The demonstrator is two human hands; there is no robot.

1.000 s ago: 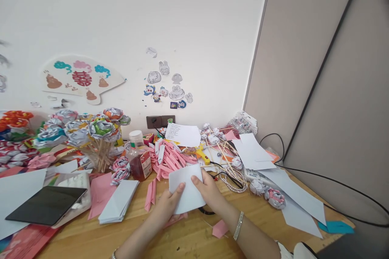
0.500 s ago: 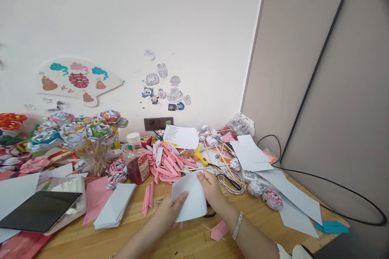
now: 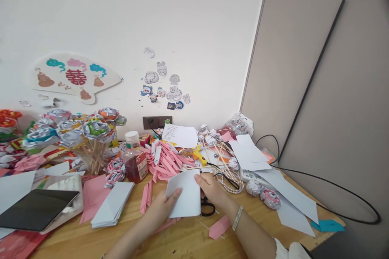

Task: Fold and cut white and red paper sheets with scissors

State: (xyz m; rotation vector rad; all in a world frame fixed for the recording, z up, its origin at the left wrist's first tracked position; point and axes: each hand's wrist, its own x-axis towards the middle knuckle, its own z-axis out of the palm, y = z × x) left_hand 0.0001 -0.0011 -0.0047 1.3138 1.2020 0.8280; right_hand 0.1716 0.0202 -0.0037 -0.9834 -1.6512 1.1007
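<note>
Both my hands hold one folded white sheet of paper (image 3: 184,196) above the wooden table (image 3: 182,238). My left hand (image 3: 162,209) grips its lower left side with the thumb on top. My right hand (image 3: 212,190), with a bracelet on the wrist, pinches the upper right edge. Black scissors (image 3: 208,208) lie on the table partly under the sheet. A pile of folded pink paper strips (image 3: 165,160) lies just behind the sheet.
A stack of white folded sheets (image 3: 111,208) and a dark tablet (image 3: 35,208) lie left. Paper roses on sticks (image 3: 88,129) and a bottle of red liquid (image 3: 135,162) stand behind. A bead string (image 3: 232,182), a yellow glue gun (image 3: 199,154), loose white sheets (image 3: 291,198) and a black cable (image 3: 343,188) are right.
The sheet and both hands have shifted slightly left and down on the table; the scissors now show beneath the sheet. The view has drifted a little.
</note>
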